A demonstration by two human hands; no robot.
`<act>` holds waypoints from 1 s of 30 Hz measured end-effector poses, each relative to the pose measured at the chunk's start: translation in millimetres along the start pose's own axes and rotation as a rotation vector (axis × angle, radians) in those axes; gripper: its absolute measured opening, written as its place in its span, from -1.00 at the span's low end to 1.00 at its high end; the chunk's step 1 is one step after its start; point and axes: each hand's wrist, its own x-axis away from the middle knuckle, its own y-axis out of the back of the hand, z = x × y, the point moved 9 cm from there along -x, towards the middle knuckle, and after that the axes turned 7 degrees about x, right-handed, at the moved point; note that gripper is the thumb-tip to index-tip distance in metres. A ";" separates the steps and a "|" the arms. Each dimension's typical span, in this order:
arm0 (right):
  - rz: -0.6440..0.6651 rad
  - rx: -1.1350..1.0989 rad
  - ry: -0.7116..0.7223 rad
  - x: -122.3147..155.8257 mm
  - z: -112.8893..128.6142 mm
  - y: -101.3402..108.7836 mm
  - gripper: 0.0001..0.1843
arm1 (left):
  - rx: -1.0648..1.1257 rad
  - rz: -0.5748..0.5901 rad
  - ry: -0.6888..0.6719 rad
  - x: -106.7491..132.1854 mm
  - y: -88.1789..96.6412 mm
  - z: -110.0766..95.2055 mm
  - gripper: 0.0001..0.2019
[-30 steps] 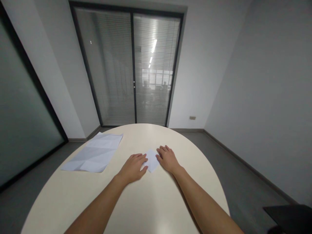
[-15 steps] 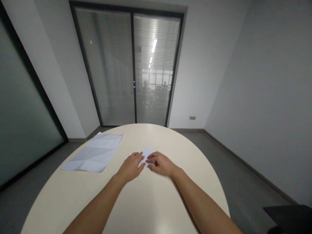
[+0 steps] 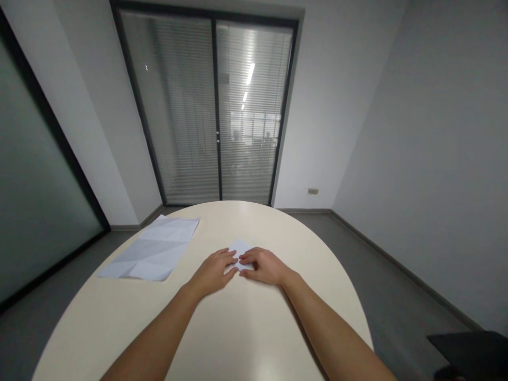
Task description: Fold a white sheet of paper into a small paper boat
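A small folded piece of white paper (image 3: pixel 240 246) lies on the round cream table (image 3: pixel 234 323), its far corner showing beyond my fingers. My left hand (image 3: pixel 216 271) grips its left side, with the fingertips on top and the thumb at the near edge. From the other side my right hand (image 3: pixel 264 265) has its fingers curled onto the paper, thumb close to the left thumb. The fingertips of both hands nearly meet over the middle. Most of the near part of the paper is hidden under them.
A larger creased sheet of white paper (image 3: pixel 153 246) lies at the table's left edge. Beyond the table stands a glazed partition with blinds (image 3: pixel 254 159). A dark flat object (image 3: pixel 472 349) shows at the lower right, off the table.
The left fingers have shifted slightly right, closer to the right fingertips over the folded paper. The right hand has barely moved, and the larger sheet stays put.
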 end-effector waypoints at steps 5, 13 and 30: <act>0.004 -0.052 0.012 0.1 4.7 2.0 -0.74 | 0.051 -0.007 -0.033 -0.6 0.4 -3.7 -0.74; 0.016 -0.062 -0.033 -0.4 1.6 2.2 -0.73 | 0.067 -0.003 -0.006 -2.5 2.7 -5.4 -0.75; -0.023 -0.050 -0.143 -0.7 -13.0 3.9 -0.70 | -0.050 0.027 0.123 -4.6 8.8 -7.4 -0.74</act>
